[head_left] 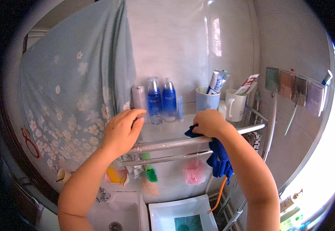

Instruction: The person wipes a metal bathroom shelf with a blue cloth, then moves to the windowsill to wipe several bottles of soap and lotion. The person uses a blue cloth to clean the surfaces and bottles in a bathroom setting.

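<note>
My right hand is closed at the metal shelf rail, its fingers pinching the top of a dark blue cloth. The cloth hangs down over the rail in folds, partly hidden behind my wrist. My left hand hovers by the left end of the rail, thumb and fingers apart with nothing visible between them. Just beyond it stand a pale pink bottle and two blue bottles, one beside the other.
A blue cup and a white mug with tubes stand on the shelf. A pink bath puff and a green brush hang below. Lower down are a sink and a white basin. A floral curtain hangs left.
</note>
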{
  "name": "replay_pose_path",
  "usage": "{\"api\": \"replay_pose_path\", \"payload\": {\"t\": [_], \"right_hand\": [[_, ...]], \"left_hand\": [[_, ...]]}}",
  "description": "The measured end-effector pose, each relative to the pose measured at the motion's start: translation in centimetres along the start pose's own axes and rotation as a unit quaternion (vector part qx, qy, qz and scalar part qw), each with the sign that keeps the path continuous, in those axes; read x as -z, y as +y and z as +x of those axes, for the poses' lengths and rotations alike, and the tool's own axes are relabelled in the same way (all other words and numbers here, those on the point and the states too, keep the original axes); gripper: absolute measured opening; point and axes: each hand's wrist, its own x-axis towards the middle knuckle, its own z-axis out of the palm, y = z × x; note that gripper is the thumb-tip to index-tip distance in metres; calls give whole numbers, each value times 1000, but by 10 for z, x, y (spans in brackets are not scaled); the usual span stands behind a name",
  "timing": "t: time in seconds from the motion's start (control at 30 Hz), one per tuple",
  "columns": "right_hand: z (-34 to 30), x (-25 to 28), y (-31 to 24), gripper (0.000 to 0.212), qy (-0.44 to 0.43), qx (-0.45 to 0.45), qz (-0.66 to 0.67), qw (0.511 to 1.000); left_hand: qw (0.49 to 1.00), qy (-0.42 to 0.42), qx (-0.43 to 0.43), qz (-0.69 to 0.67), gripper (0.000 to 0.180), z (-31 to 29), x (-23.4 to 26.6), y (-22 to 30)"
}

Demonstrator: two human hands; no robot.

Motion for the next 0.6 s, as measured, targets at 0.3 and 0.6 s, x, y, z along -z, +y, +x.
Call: {"api": "replay_pose_path", "payload": {"t": [0.3,0.6], "right_hand": [[41,6,-86,36,-34,103,29,994],[32,6,-73,34,-98,233,117,960]], "left_hand": [[991,77,58,-96,27,-25,-1,-36],[993,106,26,-37,24,-29,-10,-46]]}}
